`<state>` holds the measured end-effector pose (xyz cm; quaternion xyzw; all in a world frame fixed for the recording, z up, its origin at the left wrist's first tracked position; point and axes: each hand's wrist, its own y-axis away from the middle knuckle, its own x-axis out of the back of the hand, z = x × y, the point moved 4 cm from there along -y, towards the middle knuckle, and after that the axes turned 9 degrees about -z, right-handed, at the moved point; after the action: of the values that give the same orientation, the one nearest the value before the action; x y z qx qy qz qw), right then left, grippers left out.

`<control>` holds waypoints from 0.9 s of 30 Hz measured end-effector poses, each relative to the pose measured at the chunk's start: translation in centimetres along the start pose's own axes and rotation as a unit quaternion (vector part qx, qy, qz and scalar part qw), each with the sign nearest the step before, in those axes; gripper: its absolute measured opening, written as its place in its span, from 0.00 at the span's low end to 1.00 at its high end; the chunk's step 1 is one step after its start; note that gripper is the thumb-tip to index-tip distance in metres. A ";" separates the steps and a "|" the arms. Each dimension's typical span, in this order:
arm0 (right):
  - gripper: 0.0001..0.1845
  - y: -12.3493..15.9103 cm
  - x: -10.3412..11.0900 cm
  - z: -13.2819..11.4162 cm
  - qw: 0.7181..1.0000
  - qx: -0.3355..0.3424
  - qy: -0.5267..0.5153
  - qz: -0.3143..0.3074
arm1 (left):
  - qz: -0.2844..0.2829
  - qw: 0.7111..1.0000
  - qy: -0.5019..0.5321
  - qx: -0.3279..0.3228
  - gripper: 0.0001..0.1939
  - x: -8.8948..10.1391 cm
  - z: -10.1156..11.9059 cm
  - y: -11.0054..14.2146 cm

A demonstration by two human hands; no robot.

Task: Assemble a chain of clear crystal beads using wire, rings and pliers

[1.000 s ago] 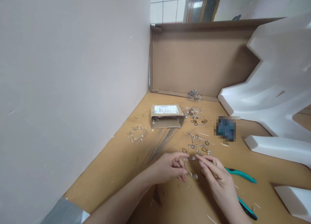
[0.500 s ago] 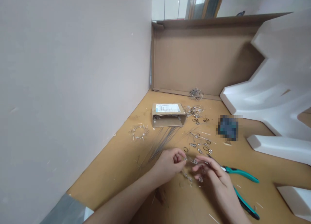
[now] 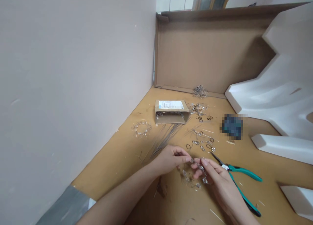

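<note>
Between my hands hangs a beaded wire loop [image 3: 188,178], with clear beads strung along thin wire. My left hand [image 3: 176,159] pinches it at one bead between thumb and finger. Thumb and fingers of my right hand [image 3: 215,173] grip the same loop a little further right, with beads dangling below the fingertips. Long-nose pliers [image 3: 244,172] with teal handles lie spread beside my right hand. Just beyond the hands are loose clear beads [image 3: 202,148] and dark rings [image 3: 188,147]. Another beaded ring [image 3: 142,128] lies flat to the left.
A small open cardboard box [image 3: 171,116] with a label stands further back, near a bundle of thin wires [image 3: 166,138]. Tangled wire pieces [image 3: 198,108] lie beside it. White foam [image 3: 276,150] borders the right, a cardboard wall [image 3: 195,52] the back, and a pale wall [image 3: 73,72] the left.
My hands have come together, and the left fingertips now meet the loop near the right fingers. The right hand has turned and closed on the loop. The view has shifted slightly.
</note>
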<state>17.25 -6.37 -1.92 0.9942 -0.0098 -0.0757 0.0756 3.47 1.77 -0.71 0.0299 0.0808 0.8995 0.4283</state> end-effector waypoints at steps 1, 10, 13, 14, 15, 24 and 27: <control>0.15 0.0 -0.1 0.0 1.000 -0.004 -0.009 -0.005 | 0.008 1.000 0.000 0.001 0.14 0.1 0.1 0.0; 0.12 0.2 -0.4 0.1 0.996 -0.026 -0.082 -0.022 | 0.030 0.999 -0.009 -0.001 0.13 0.6 -0.4 -0.1; 0.10 0.2 -0.6 0.0 0.991 -0.044 -0.120 -0.029 | 0.027 1.000 0.004 0.014 0.16 0.7 -0.5 -0.2; 0.10 0.2 -0.6 -0.1 0.989 -0.050 -0.136 -0.031 | 0.025 1.000 0.007 0.013 0.17 0.7 -0.5 -0.2; 0.09 0.2 -0.6 -0.1 0.986 -0.055 -0.154 -0.031 | 0.021 1.000 0.011 0.009 0.17 0.7 -0.4 -0.2; 0.08 0.0 -0.4 0.2 0.970 -0.061 -0.234 -0.036 | 0.024 0.998 -0.042 -0.039 0.11 0.7 0.9 0.4; 0.07 0.1 -0.5 0.2 0.973 -0.060 -0.221 -0.041 | 0.046 0.993 -0.101 -0.043 0.11 0.8 1.1 0.6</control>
<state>16.76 -6.44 -2.07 0.9461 0.0191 -0.2970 0.1277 2.66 2.11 0.51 0.1058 -0.0025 0.9132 0.3936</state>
